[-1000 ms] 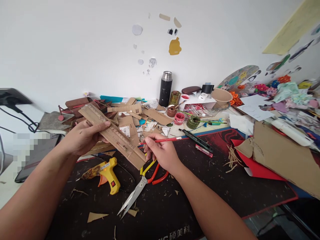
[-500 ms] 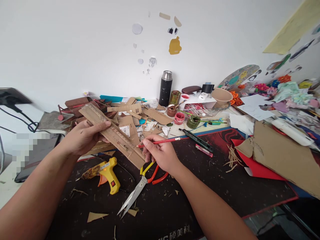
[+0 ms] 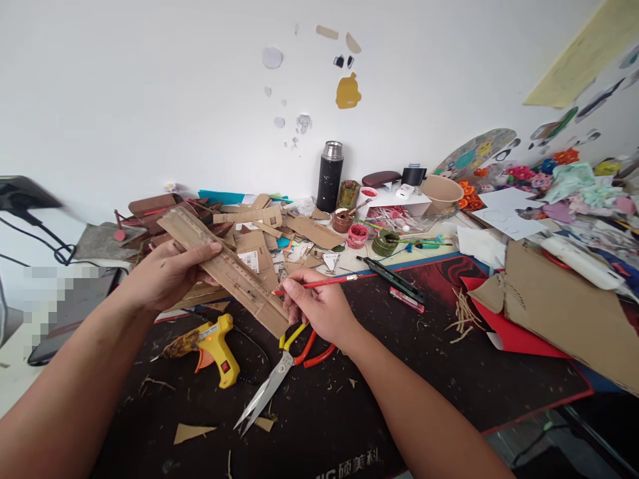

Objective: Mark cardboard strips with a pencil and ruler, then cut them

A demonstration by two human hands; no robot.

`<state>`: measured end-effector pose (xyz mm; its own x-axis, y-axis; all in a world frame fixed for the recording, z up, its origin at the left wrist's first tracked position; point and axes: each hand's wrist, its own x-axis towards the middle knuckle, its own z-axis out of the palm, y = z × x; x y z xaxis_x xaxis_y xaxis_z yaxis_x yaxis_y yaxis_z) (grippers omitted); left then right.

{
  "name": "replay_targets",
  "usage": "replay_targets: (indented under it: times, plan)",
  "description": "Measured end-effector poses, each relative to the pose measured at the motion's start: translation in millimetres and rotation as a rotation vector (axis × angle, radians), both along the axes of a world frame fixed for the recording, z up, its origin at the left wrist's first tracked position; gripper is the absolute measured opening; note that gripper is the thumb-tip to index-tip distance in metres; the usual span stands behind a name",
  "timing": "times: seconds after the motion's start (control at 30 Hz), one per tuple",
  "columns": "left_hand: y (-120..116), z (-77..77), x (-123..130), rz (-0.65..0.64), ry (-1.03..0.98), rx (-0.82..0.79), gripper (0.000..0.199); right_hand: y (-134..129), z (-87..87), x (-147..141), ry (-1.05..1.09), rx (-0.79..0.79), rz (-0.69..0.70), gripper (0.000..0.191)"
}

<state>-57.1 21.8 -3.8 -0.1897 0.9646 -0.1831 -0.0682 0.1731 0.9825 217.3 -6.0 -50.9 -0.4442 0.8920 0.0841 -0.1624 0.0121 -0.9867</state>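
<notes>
My left hand [image 3: 172, 273] is closed on a long strip of cardboard [image 3: 272, 320], its thumb pressing a clear ruler [image 3: 234, 267] flat along the strip. Both slope down to the right above the mat. In my right hand [image 3: 319, 305] a red pencil [image 3: 327, 283] is pinched, its tip at the ruler's edge near the strip's lower end. Below that hand lie scissors [image 3: 279, 372] with yellow and red handles, blades slightly apart. A yellow hot glue gun [image 3: 217, 342] rests on the mat under the strip.
Cardboard scraps [image 3: 309, 229] heap up behind my hands. A black thermos [image 3: 330, 176], paint jars [image 3: 357, 236] and a green utility knife [image 3: 392, 276] stand or lie beyond. At right are a cardboard sheet [image 3: 564, 306] and red paper [image 3: 514, 332]. The dark mat [image 3: 309, 426] carries small offcuts.
Almost nothing differs. The view has shifted very slightly, and the pencil tip stays near the ruler's edge.
</notes>
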Motion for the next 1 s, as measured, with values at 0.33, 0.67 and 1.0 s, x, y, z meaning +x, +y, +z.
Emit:
replay_targets:
  times: [0.33, 0.67, 1.0]
  plan:
    - [1.7, -1.6, -3.3, -0.022, 0.021, -0.01, 0.064, 1.2, -1.5, 0.6, -0.029, 0.008, -0.024, 0.032]
    - [2.4, -2.3, -5.7, -0.025, 0.018, -0.009, 0.063, 2.3, -3.6, 0.0, 0.001, 0.019, -0.047, 0.035]
    - [1.5, -0.9, -4.4, -0.034, 0.015, -0.014, 0.058, 1.0, -2.8, -0.2, 0.009, -0.003, -0.016, 0.04]
